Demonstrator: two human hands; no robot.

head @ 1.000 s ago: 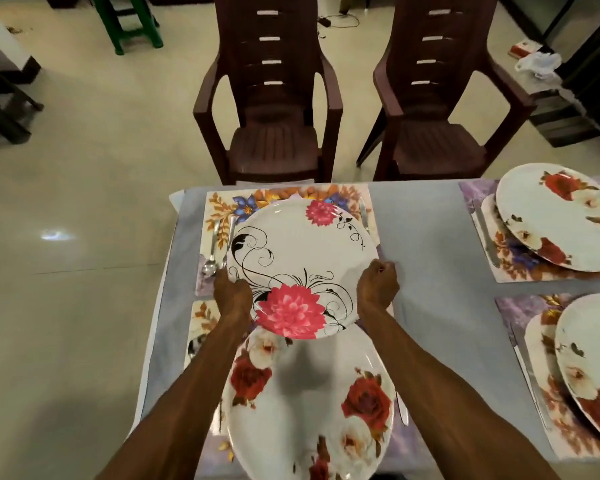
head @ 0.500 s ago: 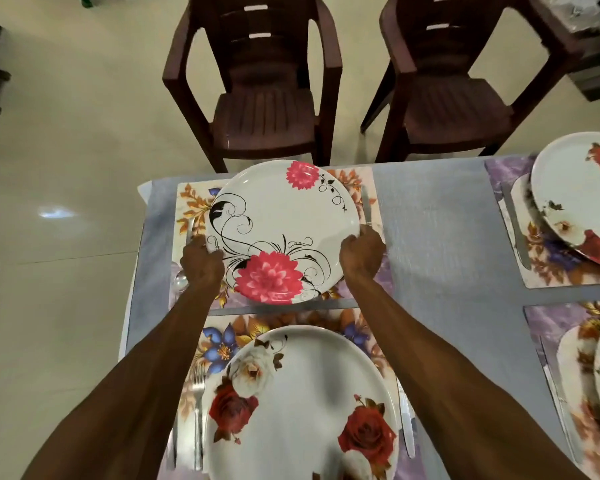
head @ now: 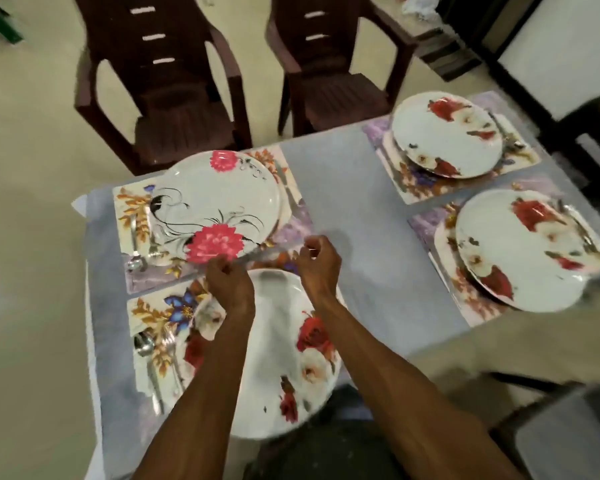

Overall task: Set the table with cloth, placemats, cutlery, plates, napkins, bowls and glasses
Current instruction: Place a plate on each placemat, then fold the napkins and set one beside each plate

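Note:
A white plate with pink flowers and black swirls (head: 219, 199) lies on the far left placemat (head: 129, 206), with nothing holding it. My left hand (head: 229, 282) and my right hand (head: 317, 261) hover just in front of it, over the far rim of the near rose-patterned plate (head: 284, 358). Both hands have loosely curled fingers and hold nothing. A spoon and fork (head: 134, 251) lie left of the pink-flower plate. Another spoon (head: 146, 351) lies on the near placemat (head: 149, 313). A grey cloth (head: 354, 202) covers the table.
Two more rose-patterned plates (head: 444, 133) (head: 520, 251) sit on placemats on the right side of the table. Two dark brown plastic chairs (head: 174, 98) (head: 333, 81) stand beyond the far edge. A dark seat is at the lower right.
The pink-flower plate was carried forward and set on the far left placemat. Both hands let go of it and drew back toward me.

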